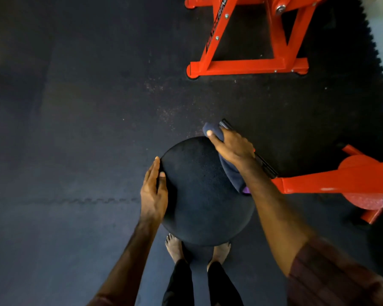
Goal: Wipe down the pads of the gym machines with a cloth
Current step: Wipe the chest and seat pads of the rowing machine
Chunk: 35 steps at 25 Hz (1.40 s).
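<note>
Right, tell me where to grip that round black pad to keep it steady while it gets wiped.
Grip the round black pad at its curved left rim, coming in from the left, where the left hand already lies with its fingers along the edge. The right hand works the dark blue cloth over the upper right, so that side stays free.

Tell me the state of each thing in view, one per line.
Round black foam pad: steadied and being wiped.
Dark blue cloth: bunched, draped over the pad's right side.
Right hand: grips the cloth.
Left hand: flat against the pad's left edge.
Red steel machine frame: standing on the floor.
</note>
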Tool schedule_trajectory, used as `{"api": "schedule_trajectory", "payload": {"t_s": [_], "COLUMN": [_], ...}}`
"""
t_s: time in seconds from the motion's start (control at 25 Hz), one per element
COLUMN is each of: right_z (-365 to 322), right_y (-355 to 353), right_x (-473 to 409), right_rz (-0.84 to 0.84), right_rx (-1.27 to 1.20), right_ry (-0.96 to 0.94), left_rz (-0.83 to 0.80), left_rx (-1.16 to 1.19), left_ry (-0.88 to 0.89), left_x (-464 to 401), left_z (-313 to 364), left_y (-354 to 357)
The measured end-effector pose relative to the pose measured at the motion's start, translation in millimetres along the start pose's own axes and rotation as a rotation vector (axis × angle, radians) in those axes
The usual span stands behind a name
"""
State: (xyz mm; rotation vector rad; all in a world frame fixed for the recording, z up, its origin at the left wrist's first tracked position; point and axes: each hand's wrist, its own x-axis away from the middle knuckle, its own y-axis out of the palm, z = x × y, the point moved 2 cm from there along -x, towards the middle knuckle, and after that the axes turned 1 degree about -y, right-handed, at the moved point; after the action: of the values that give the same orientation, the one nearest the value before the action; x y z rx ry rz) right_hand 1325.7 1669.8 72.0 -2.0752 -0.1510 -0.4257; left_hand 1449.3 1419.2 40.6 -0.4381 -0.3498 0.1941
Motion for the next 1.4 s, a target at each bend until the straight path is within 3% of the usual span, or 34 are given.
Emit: {"api": "schedule_trajectory", "payload": {"t_s": [0.24,0.4,0.52,0.76,0.92,1.04,1.28,1.4], "right_z": [-65.5,-63.5,-51.2,-102.4,-157.2,-211.8,-276.7,-276.2], "right_y": [25.8,7.3,-24.5,-99.2,-122.0,-137.8,-167.7,-190.6], "right_x": [-6.5,12.7,29.6,59.7,70.4,74.8,47.0,5.7], "right_rz": [-0.050,-0.074,0.062,0.191,0.422,0.389,0.642,0.730], "right_rx": [0.332,0.161,-0.099,-0.313,-0.425,-0.506,-0.633,-0.634], "right_ry": [-0.323,-0.336,-0.273,-0.119,-0.102,-0.084,-0.081,-0.056], "left_rz": [0.065,-0.115,-0.255,-0.365,-0.461,-0.533,-0.556,-0.554], "left_rx": [-0.024,-0.030,-0.201,-0.312,-0.371,-0.398,-0.403,-0.387], "left_ry": [-0.006,-0.124,-0.110,0.130,0.366,0.516,0.745,0.838], "left_x": [5.1,-3.6,-15.2,-92.1,-157.9,-192.6,-245.7,-280.0], "left_z": [-3.2,13.2,38.5,135.3,214.5,272.8,363.5,396.5], "left_y": [5.1,-14.0,-48.3,-137.3,-186.6,-222.4,-235.1,-219.7]}}
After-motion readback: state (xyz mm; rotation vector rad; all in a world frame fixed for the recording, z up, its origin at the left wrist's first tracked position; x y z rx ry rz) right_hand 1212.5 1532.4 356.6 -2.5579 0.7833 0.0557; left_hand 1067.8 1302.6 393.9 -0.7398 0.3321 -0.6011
